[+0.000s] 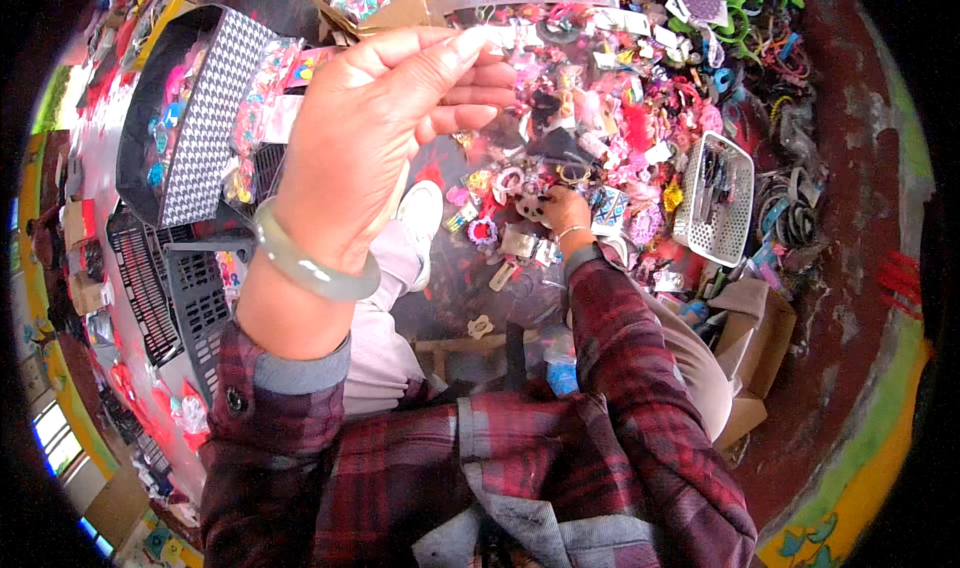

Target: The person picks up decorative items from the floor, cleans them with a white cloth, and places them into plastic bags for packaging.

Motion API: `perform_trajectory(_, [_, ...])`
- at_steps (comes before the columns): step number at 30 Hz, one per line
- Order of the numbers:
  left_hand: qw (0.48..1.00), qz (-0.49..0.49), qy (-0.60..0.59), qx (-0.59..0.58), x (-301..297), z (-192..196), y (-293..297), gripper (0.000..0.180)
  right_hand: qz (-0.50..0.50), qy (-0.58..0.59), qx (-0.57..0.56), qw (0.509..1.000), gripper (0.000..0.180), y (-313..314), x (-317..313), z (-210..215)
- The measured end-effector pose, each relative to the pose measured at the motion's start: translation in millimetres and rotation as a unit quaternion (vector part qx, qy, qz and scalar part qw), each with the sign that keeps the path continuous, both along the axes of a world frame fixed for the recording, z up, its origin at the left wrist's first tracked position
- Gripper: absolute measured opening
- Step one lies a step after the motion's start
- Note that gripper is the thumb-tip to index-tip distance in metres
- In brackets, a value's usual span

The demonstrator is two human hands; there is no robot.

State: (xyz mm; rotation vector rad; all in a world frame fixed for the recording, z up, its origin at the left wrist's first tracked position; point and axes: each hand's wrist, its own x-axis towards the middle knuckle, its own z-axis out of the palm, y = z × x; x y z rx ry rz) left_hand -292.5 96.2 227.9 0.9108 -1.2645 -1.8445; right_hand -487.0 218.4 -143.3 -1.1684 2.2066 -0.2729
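Observation:
My left hand (365, 133) is raised close to the camera, with a pale bangle (315, 268) round its wrist. Its thumb lies against the curled fingers; whatever the bright fingertips hold, if anything, cannot be made out. Lower down, my right hand (568, 211) reaches into a heap of small pink hair accessories (600, 118). Its fingers are closed at the edge of a black-and-white panda-faced ornament (531, 208). Close by lie a red ring-shaped hair tie (482, 231), a blue patterned card (609, 208) and small pale pieces (517, 244).
A white perforated basket (715, 198) with dark items stands right of the heap. Green headbands (740, 3) lie at the far right. On the left are a houndstooth box (215, 118) and black crates (195, 298). An open cardboard box (755, 353) sits beside my right leg.

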Motion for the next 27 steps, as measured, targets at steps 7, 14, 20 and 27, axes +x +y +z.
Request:
perform_trajectory(7, [1.000,-0.001,0.028,-0.002,-2.1,3.0,-5.4,0.023,-0.298,-0.396,-0.147,0.856,0.009,-25.1,-58.5,68.9])
perform_trajectory(14, [0.996,0.028,0.086,0.013,-0.5,-5.1,-23.4,0.025,-0.227,-0.589,-0.282,0.722,0.013,-33.1,-72.8,221.7])
perform_trajectory(20, [0.993,0.044,0.108,0.029,-6.3,-8.5,-27.6,0.022,-0.084,-0.455,-0.428,0.777,0.018,-5.5,-46.5,333.1])
perform_trajectory(27, [0.992,0.037,0.113,0.035,-25.5,-4.2,-18.1,0.021,-0.035,-0.258,-0.582,0.770,0.019,31.9,-1.2,384.0])
